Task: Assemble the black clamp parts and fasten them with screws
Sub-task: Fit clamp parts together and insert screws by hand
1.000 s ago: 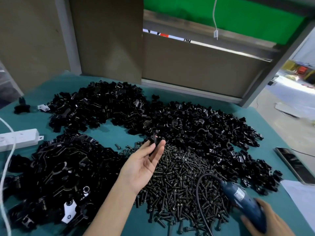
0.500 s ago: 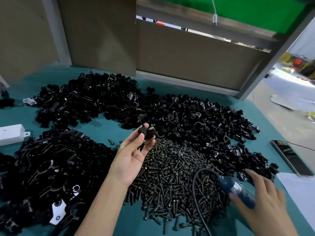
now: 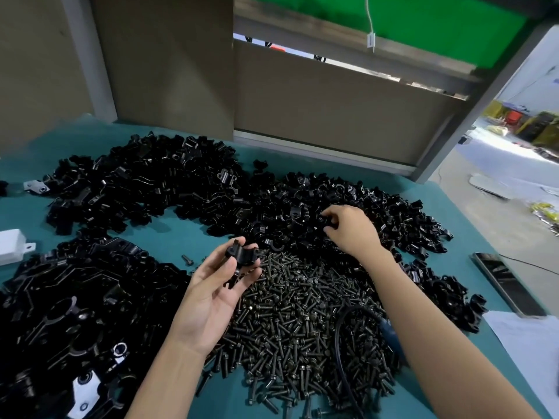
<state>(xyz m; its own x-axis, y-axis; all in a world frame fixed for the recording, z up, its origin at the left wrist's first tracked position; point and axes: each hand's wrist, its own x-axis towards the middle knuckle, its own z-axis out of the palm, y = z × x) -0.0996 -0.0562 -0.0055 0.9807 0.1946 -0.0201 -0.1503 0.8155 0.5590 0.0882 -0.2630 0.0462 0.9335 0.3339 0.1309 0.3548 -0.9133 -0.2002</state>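
My left hand (image 3: 217,285) is palm up over the left edge of the screw pile (image 3: 302,322) and holds a black clamp half (image 3: 240,258) at its fingertips. My right hand (image 3: 348,231) reaches into the far heap of small black clamp halves (image 3: 348,204), fingers curled round one small black piece (image 3: 328,220) there. The blue electric screwdriver (image 3: 390,331) lies on the screws beneath my right forearm, mostly hidden, its black cable (image 3: 340,343) looping forward.
More black parts lie in a back-left heap (image 3: 145,182) and a near-left heap of larger brackets (image 3: 75,313). A white power strip (image 3: 12,246) is at the left edge, a phone (image 3: 508,285) and white paper (image 3: 532,349) at the right on the teal table (image 3: 187,234).
My right hand let go of the blue screwdriver and moved up and left into the far clamp heap. My left hand stayed near the screw pile with the clamp half.
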